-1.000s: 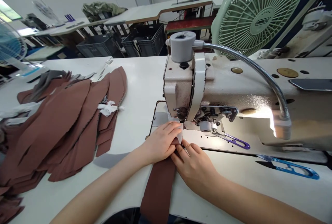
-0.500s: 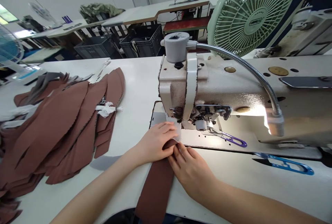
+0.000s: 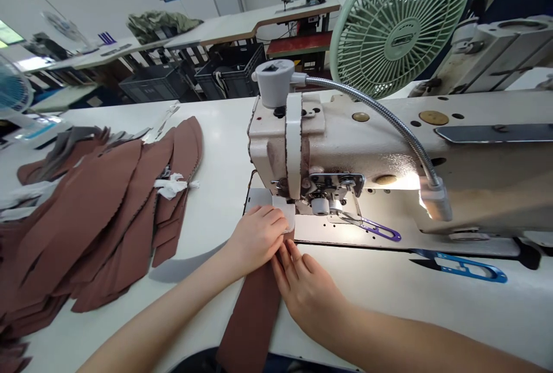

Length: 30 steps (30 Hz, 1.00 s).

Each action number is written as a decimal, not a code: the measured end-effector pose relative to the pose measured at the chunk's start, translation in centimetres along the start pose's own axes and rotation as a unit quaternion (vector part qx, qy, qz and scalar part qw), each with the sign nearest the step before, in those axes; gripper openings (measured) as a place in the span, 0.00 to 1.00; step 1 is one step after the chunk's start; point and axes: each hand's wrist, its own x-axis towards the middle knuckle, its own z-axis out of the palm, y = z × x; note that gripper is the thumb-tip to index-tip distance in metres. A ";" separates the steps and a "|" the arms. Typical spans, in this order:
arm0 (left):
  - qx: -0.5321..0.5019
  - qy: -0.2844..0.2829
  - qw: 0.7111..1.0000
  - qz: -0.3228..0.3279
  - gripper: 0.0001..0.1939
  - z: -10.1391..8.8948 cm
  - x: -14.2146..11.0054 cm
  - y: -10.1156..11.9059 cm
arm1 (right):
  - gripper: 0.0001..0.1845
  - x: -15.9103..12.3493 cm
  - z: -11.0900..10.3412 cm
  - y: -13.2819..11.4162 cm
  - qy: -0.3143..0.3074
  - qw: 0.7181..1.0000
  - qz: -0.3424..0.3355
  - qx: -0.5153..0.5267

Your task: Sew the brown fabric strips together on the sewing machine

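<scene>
A long brown fabric strip (image 3: 253, 315) runs from the table's front edge up to the sewing machine (image 3: 285, 160). On its upper end lies a small whitish piece (image 3: 283, 212), close to the presser foot area. My left hand (image 3: 257, 238) has its fingers bent over this piece and the strip, thumb tucked against the fabric, closed on them. Just to the right, my right hand (image 3: 309, 289) rests with fingers stretched out along the strip's right edge, fingertips near my left thumb. The needle itself is hidden behind the machine head.
Stacked brown fabric pieces (image 3: 99, 217) with white scraps (image 3: 171, 186) lie at left. Purple thread snips (image 3: 380, 229) lie on the machine bed, blue snips (image 3: 470, 266) on the table. A lit gooseneck lamp (image 3: 435, 197) hangs over the bed. A green fan (image 3: 400, 36) stands behind.
The view has shifted a little, so the machine appears farther left. Both hands stay at the strip; the whitish piece now lies flatter and shows more plainly beyond my left fingers.
</scene>
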 end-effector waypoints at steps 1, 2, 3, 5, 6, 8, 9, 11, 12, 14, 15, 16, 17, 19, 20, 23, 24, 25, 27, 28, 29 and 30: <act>0.011 0.002 1.000 0.001 0.09 0.2 0.1 -0.1 | 0.23 0.1 0.0 0.0 0.001 1.000 -0.001 -0.003; 0.020 0.002 1.000 0.003 0.09 0.3 0.3 -0.2 | 0.22 0.1 0.1 0.1 0.001 1.000 -0.003 -0.007; 0.027 0.002 1.000 0.003 0.09 0.4 0.5 -0.2 | 0.22 0.2 0.2 0.1 0.002 1.000 -0.003 -0.011; 0.039 -0.010 0.999 -0.006 0.10 0.3 0.8 -0.2 | 0.22 0.2 0.2 0.2 0.001 1.000 -0.003 -0.020; 0.045 -0.022 0.999 -0.015 0.10 0.1 0.9 0.0 | 0.22 0.3 0.3 0.2 0.001 1.000 -0.005 -0.024; 0.061 -0.052 0.996 -0.039 0.11 -0.7 0.8 0.6 | 0.22 0.4 0.2 0.2 0.002 1.000 -0.005 -0.030; 0.069 -0.065 0.994 -0.048 0.11 -1.2 0.6 1.0 | 0.22 0.4 0.2 0.2 0.001 1.000 -0.004 -0.031; 0.078 -0.084 0.992 -0.049 0.15 -2.2 -0.1 2.1 | 0.21 0.7 0.0 -0.1 -0.008 1.000 0.004 -0.027; 0.077 -0.093 0.992 -0.043 0.18 -2.6 -0.4 2.6 | 0.21 0.8 -0.1 -0.3 -0.016 1.000 0.009 -0.021; 0.059 -0.119 0.991 -0.036 0.20 -3.2 -0.9 3.4 | 0.19 1.0 -0.3 -0.9 -0.036 0.999 0.020 -0.008; 0.043 -0.137 0.989 -0.037 0.21 -3.3 -1.0 3.7 | 0.19 1.1 -0.3 -1.2 -0.045 0.999 0.021 -0.001; 0.024 -0.154 0.987 -0.043 0.20 -3.4 -0.9 3.8 | 0.18 1.1 -0.3 -1.6 -0.050 0.999 0.019 0.006; 0.002 -0.167 0.985 -0.051 0.20 -3.4 -0.7 3.8 | 0.17 1.1 -0.2 -1.8 -0.054 0.998 0.015 0.013; -0.039 -0.179 0.981 -0.069 0.20 -3.4 -0.2 3.6 | 0.17 0.9 0.0 -2.2 -0.055 0.998 0.003 0.026; -0.055 -0.177 0.980 -0.076 0.20 -3.4 0.1 3.4 | 0.17 0.8 0.1 -2.3 -0.053 0.998 -0.002 0.031; -0.081 -0.176 0.977 -0.086 0.25 -3.7 0.3 3.2 | 0.17 0.5 0.4 -2.1 -0.047 0.998 -0.006 0.031; -0.080 -0.178 0.977 -0.082 0.27 -3.9 0.2 3.2 | 0.17 0.5 0.5 -2.0 -0.044 0.999 -0.007 0.030; -0.077 -0.184 0.977 -0.076 0.28 -4.1 0.1 3.2 | 0.17 0.5 0.6 -1.9 -0.043 0.999 -0.008 0.030; -0.064 -0.196 0.977 -0.061 0.31 -4.3 -0.1 3.3 | 0.16 0.6 0.8 -1.8 -0.045 0.998 -0.003 0.031; -0.057 -0.200 0.977 -0.056 0.31 -4.4 -0.2 3.4 | 0.16 0.6 0.8 -1.8 -0.047 0.998 0.001 0.031; -0.049 -0.203 0.976 -0.054 0.31 -4.5 -0.2 3.4 | 0.16 0.6 0.8 -1.8 -0.049 0.998 0.004 0.031; -0.042 -0.205 0.976 -0.054 0.31 -4.5 -0.1 3.4 | 0.16 0.6 0.8 -1.7 -0.049 0.998 0.006 0.032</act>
